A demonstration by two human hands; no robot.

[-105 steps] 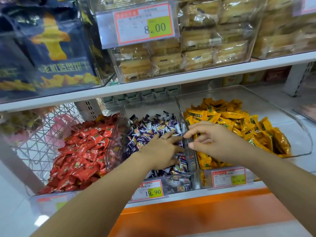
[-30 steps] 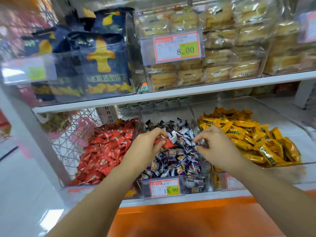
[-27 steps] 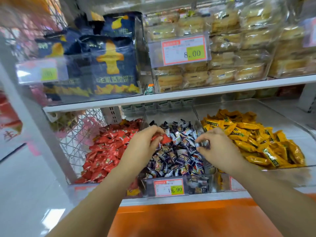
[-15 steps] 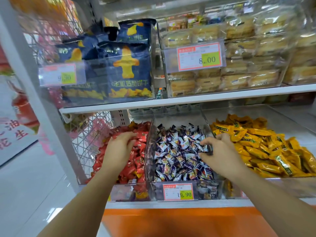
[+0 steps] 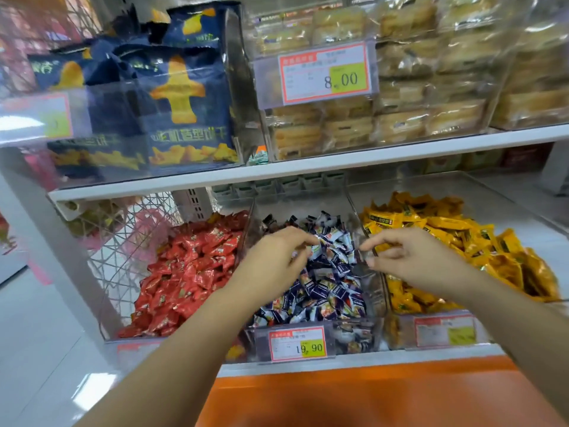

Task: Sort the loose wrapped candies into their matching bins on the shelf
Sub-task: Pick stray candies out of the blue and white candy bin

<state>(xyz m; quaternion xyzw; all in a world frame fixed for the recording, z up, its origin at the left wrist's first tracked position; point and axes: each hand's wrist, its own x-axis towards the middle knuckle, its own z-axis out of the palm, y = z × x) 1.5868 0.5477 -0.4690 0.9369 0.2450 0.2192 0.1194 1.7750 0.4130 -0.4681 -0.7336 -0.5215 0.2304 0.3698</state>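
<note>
1. Hovering low over the middle bin (image 5: 357, 337), the left hand (image 5: 274, 260) curls its fingers down onto the dark blue candies (image 5: 326, 291). Whether it pinches one is too blurred to tell.
2. The right hand (image 5: 412, 260) brings thumb and forefinger together at the clear divider (image 5: 376, 282) between the middle and right bins. It may hold a small piece, but I cannot tell.
3. Both hands are probably palm-down here so the fingertips can rake through this heap for wrappers that belong elsewhere. A neighbouring bin lies close on either side for dropping them.
4. Counted: two hands and three bins side by side on the lower shelf.
   - The left bin (image 5: 246, 229) holds red candies (image 5: 191, 272).
   - The middle bin holds the dark blue candies.
   - The right bin (image 5: 508, 195) holds yellow candies (image 5: 480, 241).
   - Each heap is far too many to count.
5. A price tag (image 5: 297, 343) reading 19.90 sits on the near front of the middle bin. A blurred tag sits on the right bin's front.
6. Farther up, the upper shelf (image 5: 308, 169) carries blue snack bags (image 5: 181, 112) on the left and wrapped cakes (image 5: 400, 118) on the right.
</note>
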